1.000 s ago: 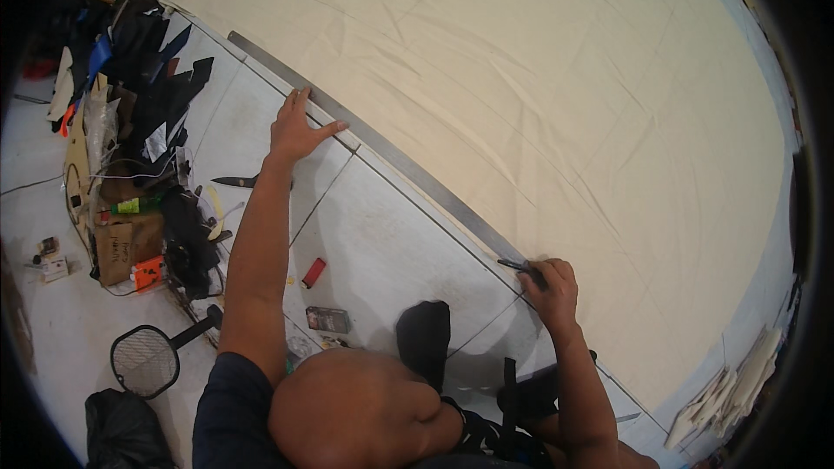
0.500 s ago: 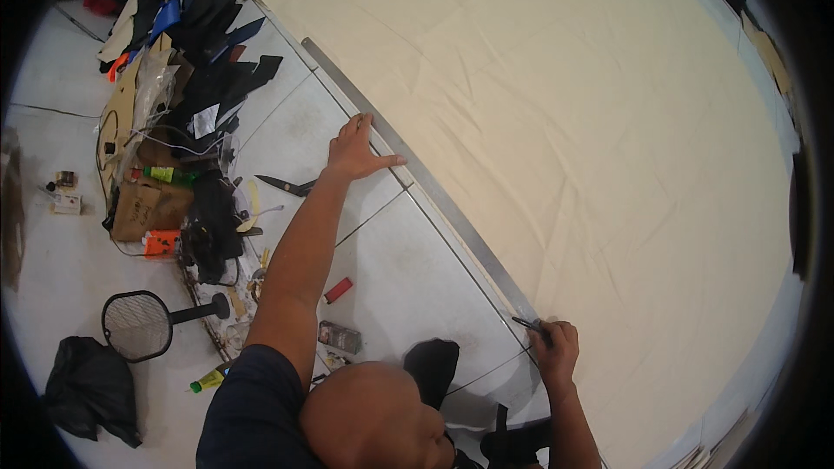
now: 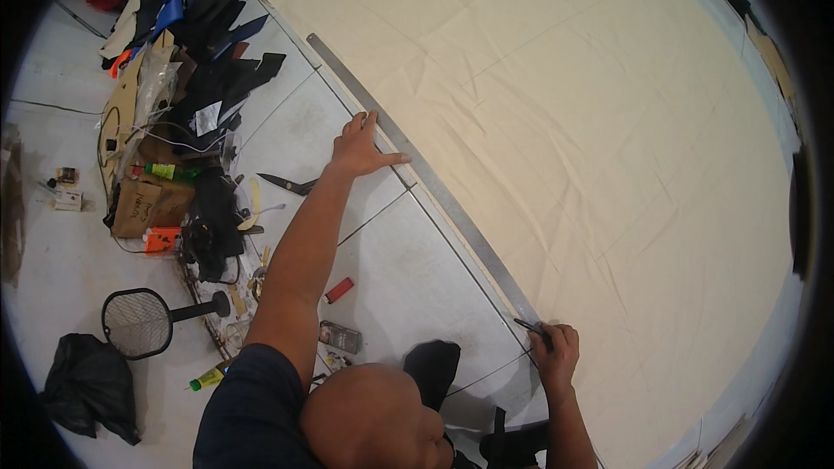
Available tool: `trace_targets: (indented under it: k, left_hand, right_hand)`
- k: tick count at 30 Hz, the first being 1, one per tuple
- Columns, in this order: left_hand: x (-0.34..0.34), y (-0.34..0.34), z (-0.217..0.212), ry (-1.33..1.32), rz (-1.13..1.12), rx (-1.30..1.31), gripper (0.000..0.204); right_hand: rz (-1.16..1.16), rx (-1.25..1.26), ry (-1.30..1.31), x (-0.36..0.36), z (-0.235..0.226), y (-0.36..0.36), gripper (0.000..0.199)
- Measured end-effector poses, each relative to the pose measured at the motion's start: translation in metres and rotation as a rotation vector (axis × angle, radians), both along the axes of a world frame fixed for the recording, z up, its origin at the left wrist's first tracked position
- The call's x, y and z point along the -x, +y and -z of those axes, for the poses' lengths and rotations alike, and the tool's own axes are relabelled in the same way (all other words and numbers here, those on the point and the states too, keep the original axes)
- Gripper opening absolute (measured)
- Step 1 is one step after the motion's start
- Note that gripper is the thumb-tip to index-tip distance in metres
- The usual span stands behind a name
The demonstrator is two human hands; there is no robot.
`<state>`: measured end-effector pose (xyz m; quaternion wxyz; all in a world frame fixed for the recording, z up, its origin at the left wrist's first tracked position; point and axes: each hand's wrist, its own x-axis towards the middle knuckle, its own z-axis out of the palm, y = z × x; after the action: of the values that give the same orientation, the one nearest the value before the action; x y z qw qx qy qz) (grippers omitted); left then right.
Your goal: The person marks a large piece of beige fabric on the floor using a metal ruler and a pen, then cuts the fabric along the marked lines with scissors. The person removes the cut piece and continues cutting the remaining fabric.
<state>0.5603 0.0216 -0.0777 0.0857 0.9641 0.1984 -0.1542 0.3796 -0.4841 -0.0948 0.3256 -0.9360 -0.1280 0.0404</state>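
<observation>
White floor tiles (image 3: 391, 252) border a cream cloth (image 3: 599, 165), a metal ruler (image 3: 452, 210) lying along its edge. The left hand (image 3: 357, 154) spreads against the ruler; the right hand (image 3: 559, 356) grips a black pen (image 3: 533, 328) at its near end. Even pressure should prevent slipping.

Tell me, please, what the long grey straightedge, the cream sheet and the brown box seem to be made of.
Long grey straightedge: probably metal, smooth; it is a thin, stiff strip with a dull grey sheen.
Cream sheet: perhaps fabric, matte; it shows soft creases, but no weave can be made out.
Brown box: likely plain cardboard, judging by its dull brown face.
</observation>
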Motion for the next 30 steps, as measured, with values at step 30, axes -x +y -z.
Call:
trace_targets:
  k: [30]
  left_hand:
    - [-0.010,0.025,0.034,-0.083,0.104,0.044,0.129]
  right_hand:
    - [0.010,-0.082,-0.005,-0.012,-0.006,-0.004,0.026]
